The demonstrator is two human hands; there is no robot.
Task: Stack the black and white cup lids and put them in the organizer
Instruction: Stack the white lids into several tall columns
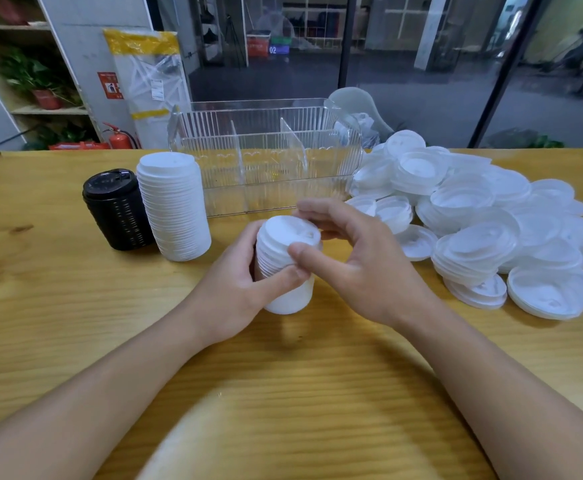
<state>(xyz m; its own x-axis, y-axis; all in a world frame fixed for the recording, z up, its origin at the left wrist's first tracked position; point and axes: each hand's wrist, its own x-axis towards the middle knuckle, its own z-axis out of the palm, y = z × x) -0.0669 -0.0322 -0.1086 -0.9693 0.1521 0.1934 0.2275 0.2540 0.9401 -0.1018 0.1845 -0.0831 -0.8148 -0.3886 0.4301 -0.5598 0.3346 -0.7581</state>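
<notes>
- At table centre, the left hand curled round a short stack of white lids, hiding its left side.
- Its base blurred into a white smear.
- "02" showed on a blue crate at twelve o'clock (other signs unreadable).
- The right hand pinched the stack's top from three o'clock, thumb in front.
- The clear organizer stood just behind.

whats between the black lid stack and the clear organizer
The tall white lid stack stands between the black lid stack and the organizer, shown in the head view.
</notes>
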